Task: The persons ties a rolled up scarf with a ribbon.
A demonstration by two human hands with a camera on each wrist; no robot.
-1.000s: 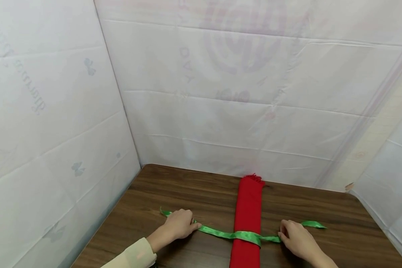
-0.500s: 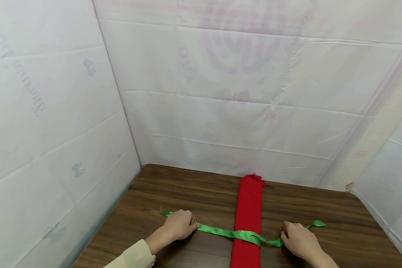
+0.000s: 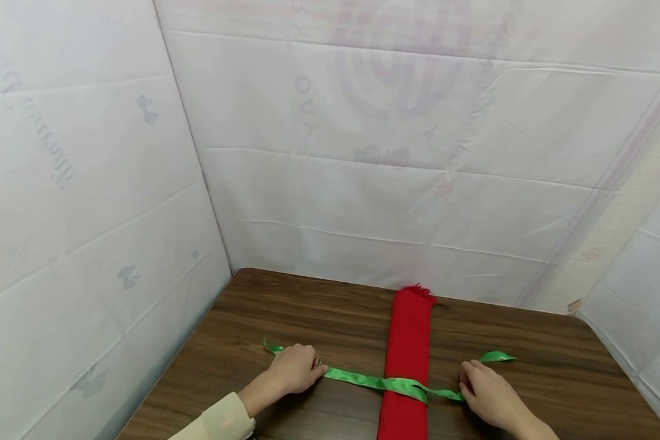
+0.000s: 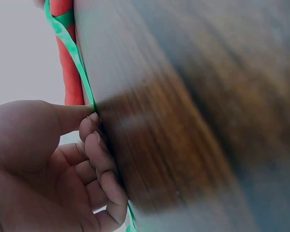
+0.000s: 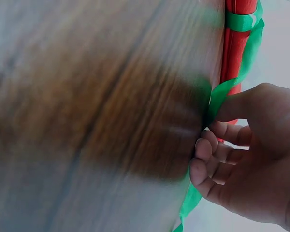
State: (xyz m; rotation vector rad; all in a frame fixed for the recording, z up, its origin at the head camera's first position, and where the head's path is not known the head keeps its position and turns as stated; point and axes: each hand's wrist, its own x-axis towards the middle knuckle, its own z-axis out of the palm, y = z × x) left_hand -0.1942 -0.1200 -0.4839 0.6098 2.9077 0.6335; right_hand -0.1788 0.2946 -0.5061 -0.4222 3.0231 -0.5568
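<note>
Head view shows me a green ribbon [image 3: 404, 386] lying across the top of a long, folded red cloth [image 3: 409, 336], a bit like a belt. Two strips of it cross near the cloth's right edge. One strip runs out to each side.

On the left side, the left hand [image 3: 297, 368] has its grip closed, with the ribbon pinched between thumb and finger. A green tail pokes out past that hand. On the right side, the right hand [image 3: 489, 394] pinches the other strip the same way, its grip closed too, and a little tail sticks up behind it. Both hands are low, close to the wood.

The red cloth lies flat on the brown counter [image 3: 308, 311], with its fringe by the back edge. A pale sleeve [image 3: 220, 421] covers the left arm. Behind the counter hang white sheets [image 3: 330, 195] with creases and faint pictures and letters.
</note>
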